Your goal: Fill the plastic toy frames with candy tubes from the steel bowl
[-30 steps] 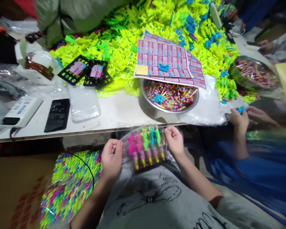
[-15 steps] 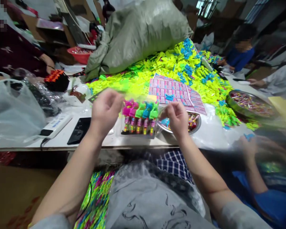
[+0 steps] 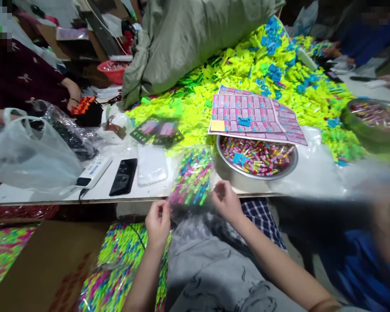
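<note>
A clear plastic bag (image 3: 192,175) packed with rows of pink, green, blue and yellow plastic pieces leans at the table's front edge, in front of my body. My left hand (image 3: 158,222) pinches the bag's near left corner between thumb and fingers. On the other side, my right hand (image 3: 226,200) is closed at the bag's right edge, thumb and fingertips together on the film. Just beyond my right hand stands a steel bowl (image 3: 258,151) of small striped pieces, partly under printed pink sheets (image 3: 247,110).
A heap of yellow and blue pieces (image 3: 195,97) spreads under a large grey-green sack (image 3: 195,39). Left on the table are a black phone (image 3: 123,177), a stack of clear bags (image 3: 151,164) and a power strip (image 3: 95,172). Below sits a carton (image 3: 68,255). Co-workers' arms appear on both sides.
Both hands have come down and nearer to my body. The bag has tipped, showing many rows rather than one front row. My view has shifted, with the bowl now fully visible.
</note>
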A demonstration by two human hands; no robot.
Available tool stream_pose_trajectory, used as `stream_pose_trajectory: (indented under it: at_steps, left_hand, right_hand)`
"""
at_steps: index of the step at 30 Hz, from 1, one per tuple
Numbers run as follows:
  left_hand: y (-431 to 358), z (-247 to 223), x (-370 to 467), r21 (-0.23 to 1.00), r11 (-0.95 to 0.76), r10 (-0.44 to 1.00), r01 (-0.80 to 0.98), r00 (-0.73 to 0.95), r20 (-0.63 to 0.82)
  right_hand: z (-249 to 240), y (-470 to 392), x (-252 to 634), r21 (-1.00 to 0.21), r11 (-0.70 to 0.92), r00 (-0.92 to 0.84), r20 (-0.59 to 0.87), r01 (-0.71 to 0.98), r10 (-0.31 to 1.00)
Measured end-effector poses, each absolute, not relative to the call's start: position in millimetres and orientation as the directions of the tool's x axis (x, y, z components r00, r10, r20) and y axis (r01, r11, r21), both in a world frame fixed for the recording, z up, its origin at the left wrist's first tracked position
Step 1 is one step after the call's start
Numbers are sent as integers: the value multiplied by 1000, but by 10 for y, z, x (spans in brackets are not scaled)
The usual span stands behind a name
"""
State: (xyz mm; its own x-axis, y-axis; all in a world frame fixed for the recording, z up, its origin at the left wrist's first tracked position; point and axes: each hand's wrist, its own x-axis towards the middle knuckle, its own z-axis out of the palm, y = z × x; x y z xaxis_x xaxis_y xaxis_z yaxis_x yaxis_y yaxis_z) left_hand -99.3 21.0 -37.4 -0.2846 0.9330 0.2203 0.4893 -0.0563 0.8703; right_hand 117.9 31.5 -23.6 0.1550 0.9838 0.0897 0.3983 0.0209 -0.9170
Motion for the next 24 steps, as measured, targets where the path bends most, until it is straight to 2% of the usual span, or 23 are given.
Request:
stream_pose_trajectory:
  at_steps: [3, 6, 9, 12, 15, 18, 21, 24]
  left_hand:
    - [157, -453, -1011, 905, -55, 919, 422, -332, 211]
    - [140, -466, -1009, 909, -76, 915, 410, -334, 227]
    - [127, -441, -999, 867, -126, 906, 482, -300, 299]
    - [109, -410, -1000, 790, -174, 914, 588, -203, 352]
    - [102, -390, -1016, 751, -190, 915, 632, -162, 369]
    - [113, -366, -1034, 764, -159, 926, 626, -173, 335]
    - [127, -316, -1031, 755, -157, 932, 637, -157, 326]
    - [135, -244, -1008, 718, -182, 927, 672, -126, 353]
  right_hand:
    - [-244, 353, 1184, -903, 23, 171, 106, 429, 980]
    - [-288, 437, 1228, -885, -25, 264, 112, 465, 958]
    - [-345, 552, 1278, -895, -59, 364, 119, 443, 924]
    - [-369, 635, 1299, -886, -92, 393, 107, 454, 913]
    - [-334, 648, 1294, -860, -67, 326, 118, 505, 938]
    - [-264, 627, 1296, -840, 107, 179, 236, 532, 955]
    - [-217, 619, 1315, -769, 237, 91, 357, 593, 930]
    - [-213, 634, 1308, -726, 207, 133, 382, 656, 915]
